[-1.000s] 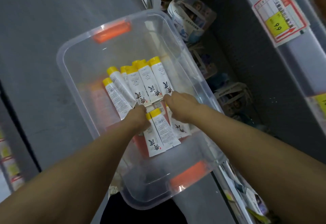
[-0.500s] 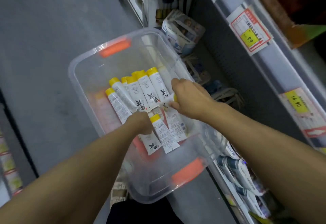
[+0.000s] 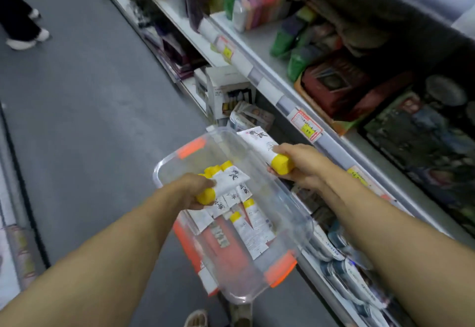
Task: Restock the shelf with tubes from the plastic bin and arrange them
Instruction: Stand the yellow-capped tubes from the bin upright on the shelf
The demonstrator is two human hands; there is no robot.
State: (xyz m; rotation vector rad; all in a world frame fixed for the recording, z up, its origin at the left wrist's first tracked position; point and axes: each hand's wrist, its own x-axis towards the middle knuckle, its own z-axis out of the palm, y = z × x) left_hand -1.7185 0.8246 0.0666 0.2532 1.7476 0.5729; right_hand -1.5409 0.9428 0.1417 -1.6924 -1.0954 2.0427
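Left hand [image 3: 191, 190] closed around a yellow-capped white tube [image 3: 226, 181], held over the clear plastic bin [image 3: 295, 208] at 6 o'clock. Right hand [image 3: 300, 164] clasping a second tube [image 3: 262, 144] by its cap end, at the bin's 2 o'clock rim, just beside the shelf edge [image 3: 331, 144]. More tubes [image 3: 249, 231] lying loose on the bin bottom. Price tag [image 3: 307, 126] at 1 o'clock.

- Single head-worn wide-angle view, looking forward and steeply down along both forearms.
- Close range: the plastic bin [image 3: 303, 221] fills the centre.
- Shelf [image 3: 259, 43] runs diagonally at right; aisle floor [image 3: 84, 100] at left.
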